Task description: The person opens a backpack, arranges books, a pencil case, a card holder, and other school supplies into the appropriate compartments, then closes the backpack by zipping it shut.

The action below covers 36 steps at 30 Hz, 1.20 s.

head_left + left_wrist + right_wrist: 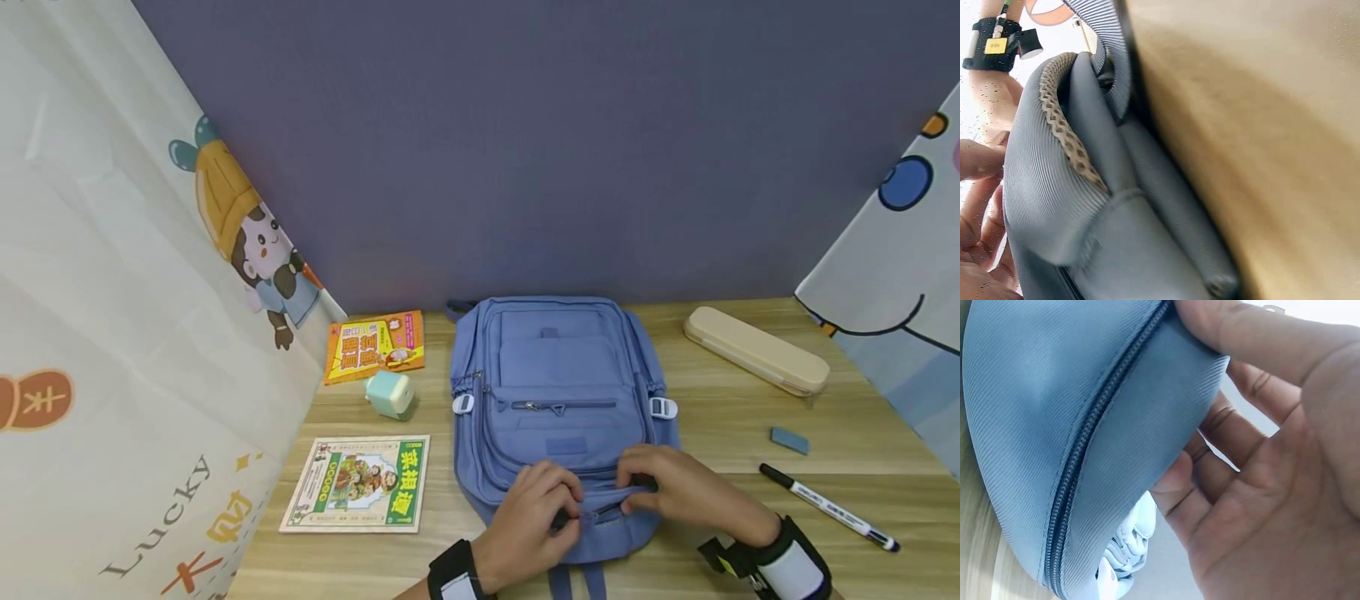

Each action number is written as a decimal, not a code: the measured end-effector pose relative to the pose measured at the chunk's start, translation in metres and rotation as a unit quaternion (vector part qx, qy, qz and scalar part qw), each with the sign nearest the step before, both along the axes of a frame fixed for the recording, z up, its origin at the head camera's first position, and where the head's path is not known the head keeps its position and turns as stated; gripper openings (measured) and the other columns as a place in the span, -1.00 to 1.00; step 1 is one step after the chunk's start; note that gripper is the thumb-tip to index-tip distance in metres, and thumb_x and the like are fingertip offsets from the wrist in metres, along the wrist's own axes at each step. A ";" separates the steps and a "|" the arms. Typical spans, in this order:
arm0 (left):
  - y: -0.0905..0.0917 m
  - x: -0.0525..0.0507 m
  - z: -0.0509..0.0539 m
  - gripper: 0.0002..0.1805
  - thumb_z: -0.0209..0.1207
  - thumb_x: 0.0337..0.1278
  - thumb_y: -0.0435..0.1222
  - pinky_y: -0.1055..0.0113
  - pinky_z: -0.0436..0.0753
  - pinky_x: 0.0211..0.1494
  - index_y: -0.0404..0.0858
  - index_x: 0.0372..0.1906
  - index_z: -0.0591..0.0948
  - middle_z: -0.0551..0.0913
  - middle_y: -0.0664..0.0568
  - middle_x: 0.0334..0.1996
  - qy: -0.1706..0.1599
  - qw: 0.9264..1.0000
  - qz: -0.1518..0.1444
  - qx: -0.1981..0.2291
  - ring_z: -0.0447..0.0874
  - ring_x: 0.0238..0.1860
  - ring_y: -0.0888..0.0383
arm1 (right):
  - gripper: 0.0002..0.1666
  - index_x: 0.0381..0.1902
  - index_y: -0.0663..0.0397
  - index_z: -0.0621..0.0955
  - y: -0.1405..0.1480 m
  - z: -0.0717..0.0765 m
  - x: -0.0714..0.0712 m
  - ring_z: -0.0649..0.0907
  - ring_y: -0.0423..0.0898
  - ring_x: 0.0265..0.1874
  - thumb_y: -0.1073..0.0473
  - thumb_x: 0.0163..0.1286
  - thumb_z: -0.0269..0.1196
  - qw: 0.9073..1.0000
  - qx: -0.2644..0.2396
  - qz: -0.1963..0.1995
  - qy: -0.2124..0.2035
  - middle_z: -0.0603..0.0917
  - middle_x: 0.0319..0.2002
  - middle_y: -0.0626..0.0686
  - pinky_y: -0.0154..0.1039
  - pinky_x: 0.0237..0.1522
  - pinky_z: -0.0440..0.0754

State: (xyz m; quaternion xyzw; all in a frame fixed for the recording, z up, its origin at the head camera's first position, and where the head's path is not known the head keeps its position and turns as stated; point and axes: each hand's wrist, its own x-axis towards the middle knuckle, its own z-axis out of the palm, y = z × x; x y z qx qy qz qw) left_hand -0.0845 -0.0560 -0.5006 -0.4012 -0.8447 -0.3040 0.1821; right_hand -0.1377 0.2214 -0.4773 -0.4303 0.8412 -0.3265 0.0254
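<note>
A blue backpack (558,358) lies on the table in the head view, its straps toward the front edge. My left hand (531,521) pinches the fabric at the lower pocket, fingers curled. Just to the right, my right hand (675,487) grips the fabric edge beside a short zipper (606,512). In the right wrist view the thumb and fingers of my right hand (1272,456) hold a fabric flap beside a long zipper (1079,447). The left wrist view shows the bag's side (1054,194) close up, with fingers at its left.
To the left are an orange booklet (375,346), a mint-coloured block (390,394) and a green-bordered booklet (356,485). At the right lie a beige case (756,350), a blue eraser (790,440) and a marker (828,507). A dark panel (525,150) stands behind.
</note>
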 end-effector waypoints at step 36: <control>-0.064 0.008 0.000 -0.70 0.39 -0.10 -0.50 0.39 0.58 0.23 -0.12 -0.37 0.53 0.61 0.10 -0.03 0.020 0.995 0.064 0.071 0.58 0.05 0.19 | -0.68 -0.28 -0.35 0.53 -0.049 0.020 0.006 0.40 -0.45 -0.35 -0.04 0.32 0.53 0.997 0.069 0.005 0.037 0.47 -0.32 -0.36 -0.43 -0.34 0.41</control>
